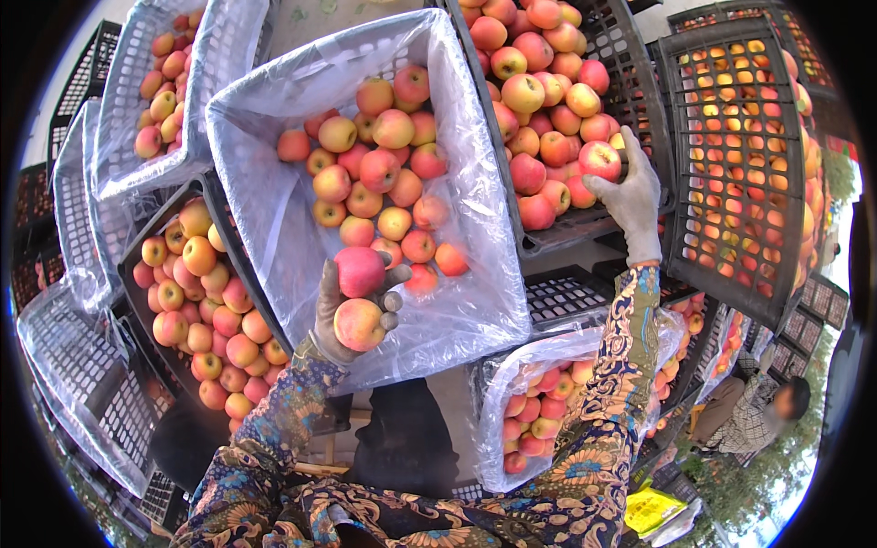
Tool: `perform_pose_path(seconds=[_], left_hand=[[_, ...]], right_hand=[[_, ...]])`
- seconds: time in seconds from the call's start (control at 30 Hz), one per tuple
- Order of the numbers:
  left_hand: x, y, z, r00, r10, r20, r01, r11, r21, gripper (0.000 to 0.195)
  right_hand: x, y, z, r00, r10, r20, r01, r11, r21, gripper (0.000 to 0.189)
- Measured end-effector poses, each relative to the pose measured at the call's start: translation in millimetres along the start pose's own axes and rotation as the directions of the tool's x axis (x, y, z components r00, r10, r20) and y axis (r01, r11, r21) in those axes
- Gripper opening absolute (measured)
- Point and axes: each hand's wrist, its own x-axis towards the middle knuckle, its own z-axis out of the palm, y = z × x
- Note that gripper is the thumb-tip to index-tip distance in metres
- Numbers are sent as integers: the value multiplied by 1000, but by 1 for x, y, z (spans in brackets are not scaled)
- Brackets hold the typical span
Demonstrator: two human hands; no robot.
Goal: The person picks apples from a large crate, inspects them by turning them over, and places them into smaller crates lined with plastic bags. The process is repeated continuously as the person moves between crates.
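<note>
Two apples rest in my gloved left hand (330, 322): a deep red apple (360, 272) above and a yellow-red apple (359, 325) below. That hand is over the near side of a black plastic crate lined with clear plastic film (473, 301), where several apples (380, 171) lie loose. My gloved right hand (634, 192) reaches into a black crate (647, 103) of apples at the right. Its thumb and fingers are around a red apple (599, 161) with a pale patch, at the top of the pile.
At the left stands a crate of apples (205, 308), with film-lined crates (233, 68) around it. A tilted black crate (736, 171) of apples is at the far right. Another lined crate (493, 452) sits near my right forearm. A person (747, 411) sits farther off.
</note>
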Motion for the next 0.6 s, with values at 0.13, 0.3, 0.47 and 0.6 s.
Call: perform_pose_path(seconds=[0.13,0.3,0.47,0.6], left_hand=[[-16,8,5,1000,16,-6,-16,998,63,89],[-79,22,38,995,19,-102,15,944,330,84],[-198,74,75,990,1,-144,78,835,545,75],[-278,91,102,941,311,-132,-112,656,746,72]], right_hand=[[-28,-43,-2,982,7,187,-157,581,799,88],[-63,-85,19,896,-352,269,-188,249,950,103],[-62,-179,35,787,-505,354,-432,-41,901,102],[-74,-251,57,771,-455,446,-489,24,872,100]])
